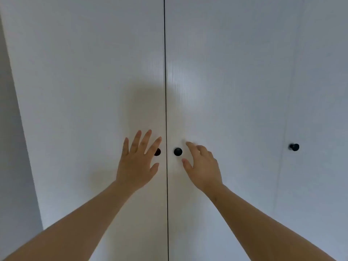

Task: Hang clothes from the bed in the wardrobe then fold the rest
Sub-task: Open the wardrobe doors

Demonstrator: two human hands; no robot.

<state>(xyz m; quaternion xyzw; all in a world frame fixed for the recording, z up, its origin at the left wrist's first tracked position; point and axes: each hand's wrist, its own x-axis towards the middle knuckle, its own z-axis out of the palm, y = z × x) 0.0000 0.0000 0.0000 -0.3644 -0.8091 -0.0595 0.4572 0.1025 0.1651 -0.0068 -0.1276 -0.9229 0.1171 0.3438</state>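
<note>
Head view, white wardrobe (226, 91) shut, black knobs (178, 151)

Bedroom: white knobbed wardrobe doors (226, 91)

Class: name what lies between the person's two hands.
Head view: between left hand and right hand lie the dark door seam and one black knob; a second knob peeks behind the left hand.

The left hand (136, 162) and the right hand (204, 166) are bare, with short, plain nails on the fingers (146, 140). Back from the fingers, the left forearm (79, 223) and the right forearm (263, 219) are uncovered to the view's lower edge. A small dark mark (215, 199) shows on the right forearm, just behind the wrist.
</note>
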